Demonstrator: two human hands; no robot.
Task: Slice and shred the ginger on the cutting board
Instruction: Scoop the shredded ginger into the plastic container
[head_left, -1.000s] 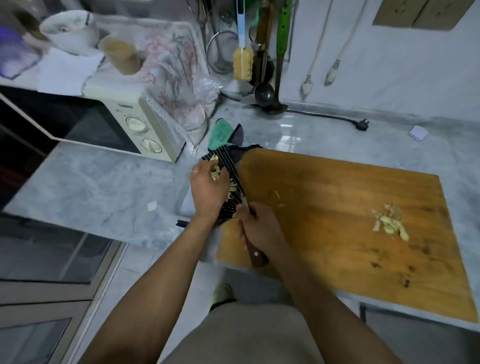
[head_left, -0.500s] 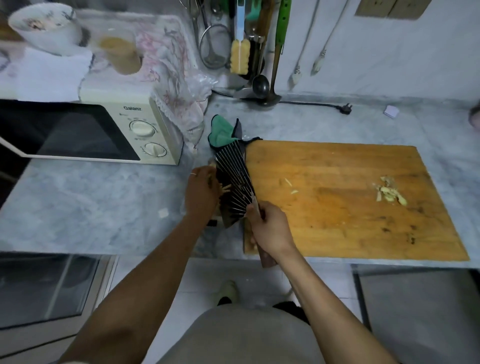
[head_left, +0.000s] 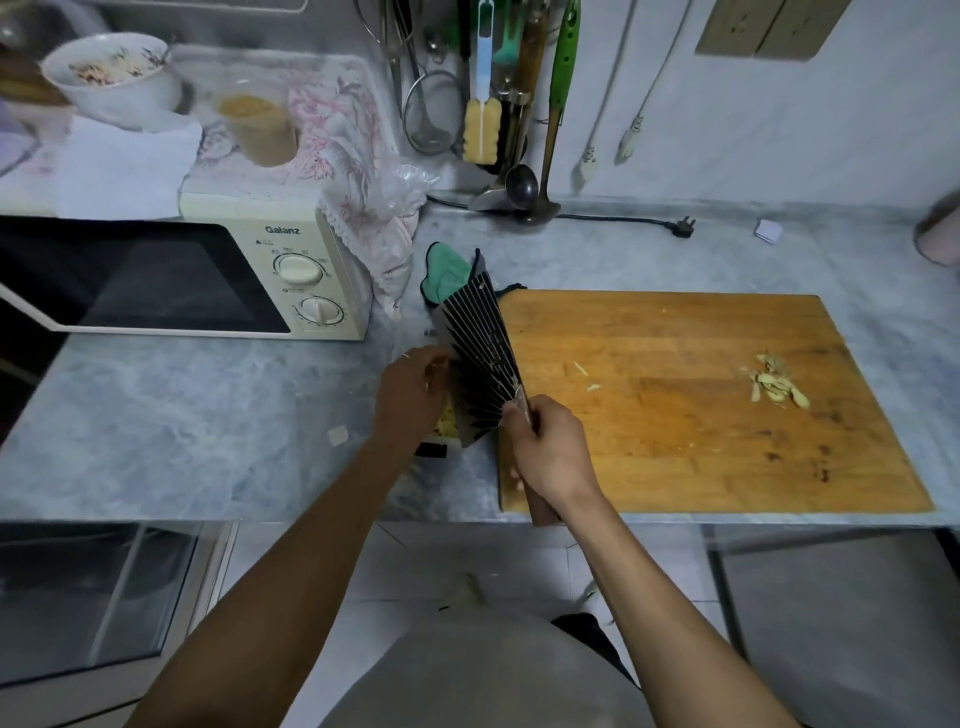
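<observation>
My right hand (head_left: 550, 452) grips the wooden handle of a cleaver, whose dark striped blade (head_left: 478, 353) stands tilted over the left edge of the wooden cutting board (head_left: 675, 441). My left hand (head_left: 408, 397) touches the blade's left face with its fingers. Pale ginger shreds (head_left: 445, 422) show just below the blade, beside the left hand and partly hidden by it. A small heap of ginger pieces (head_left: 776, 385) lies on the right part of the board. Two stray slivers (head_left: 584, 371) lie near the board's middle.
A cream microwave (head_left: 208, 275) stands at the left on the grey marble counter (head_left: 182, 415). A green cloth (head_left: 447, 270) lies behind the blade. Utensils (head_left: 483, 124) hang on the back wall, with a black plug (head_left: 680, 227) beneath them. A pink cup (head_left: 940, 234) is at the right edge.
My left hand slid off the flat of the blade, where ginger shreds lay, to its left side. The shreds left the blade's face. The blade turned more upright.
</observation>
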